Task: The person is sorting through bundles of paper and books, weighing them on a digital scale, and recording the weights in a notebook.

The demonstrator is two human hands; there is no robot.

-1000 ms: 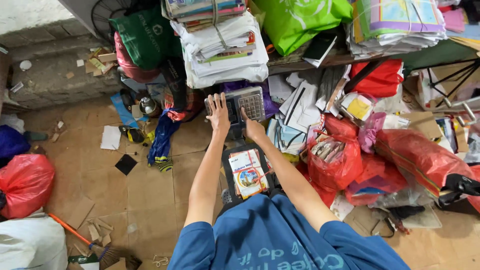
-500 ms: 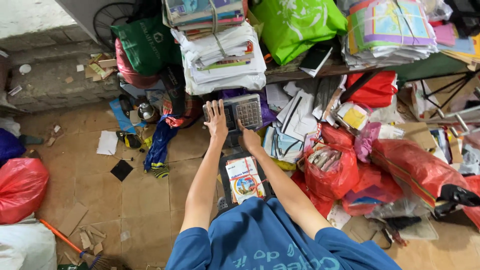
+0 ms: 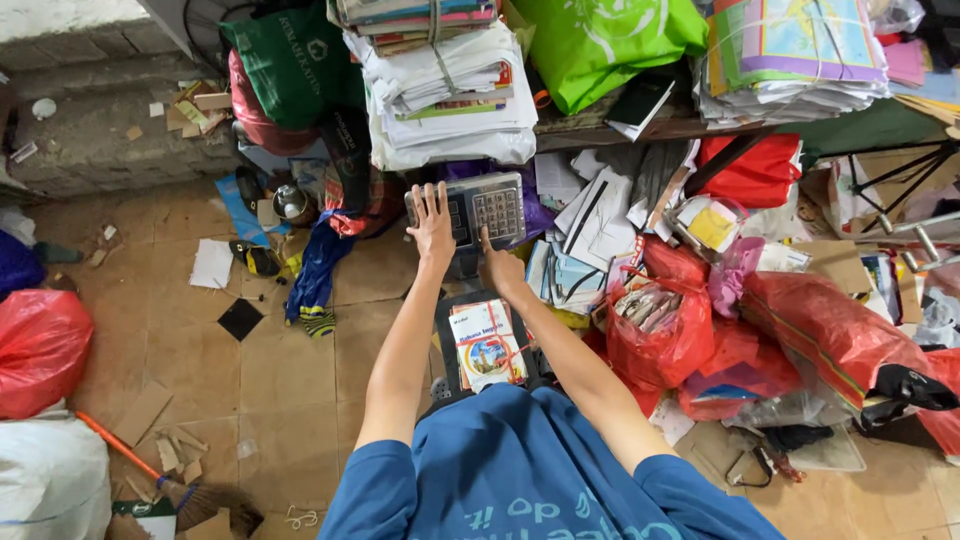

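Observation:
A grey weighing-scale display head (image 3: 482, 210) with a keypad stands in front of me on the floor. My left hand (image 3: 432, 218) lies flat on its left side, fingers spread. A finger of my right hand (image 3: 500, 268) presses the lower edge of the keypad. A tied bundle of booklets (image 3: 487, 344) with a colourful cover rests on the dark scale platform (image 3: 450, 322) between my arms.
Tied stacks of paper (image 3: 450, 90) and a green bag (image 3: 600, 45) sit on a table behind the scale. Red plastic bags (image 3: 660, 320) full of paper lie at right, another red bag (image 3: 40, 350) at left. Loose papers, cardboard scraps and a broom (image 3: 150, 465) litter the tiled floor.
The view has shifted slightly. My hands stay on the scale display; the right hand's finger has moved onto the keypad's lower edge.

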